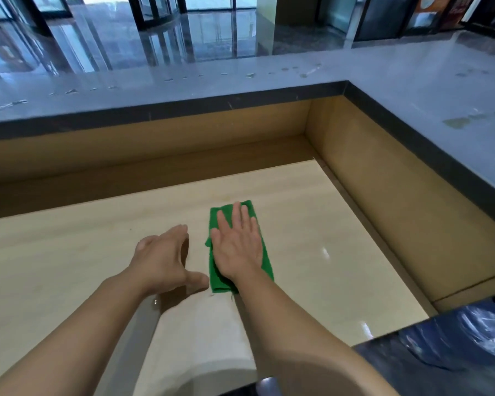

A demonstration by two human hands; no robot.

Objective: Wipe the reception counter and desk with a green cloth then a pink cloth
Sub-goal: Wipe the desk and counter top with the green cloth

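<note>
While the right hand (236, 247) presses flat on the cloth (239, 247), the left hand (163, 257) hovers spread; the cloth could bunch under an uneven push.

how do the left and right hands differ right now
The right hand presses flat on the folded green cloth; the left hand is beside it over the pale wooden desk, holding nothing. The right's fingers lie straight, the left's thumb splays wide. Both are open.

Glossy dark floor (212, 35); glass doors (163, 5) beyond.
</note>
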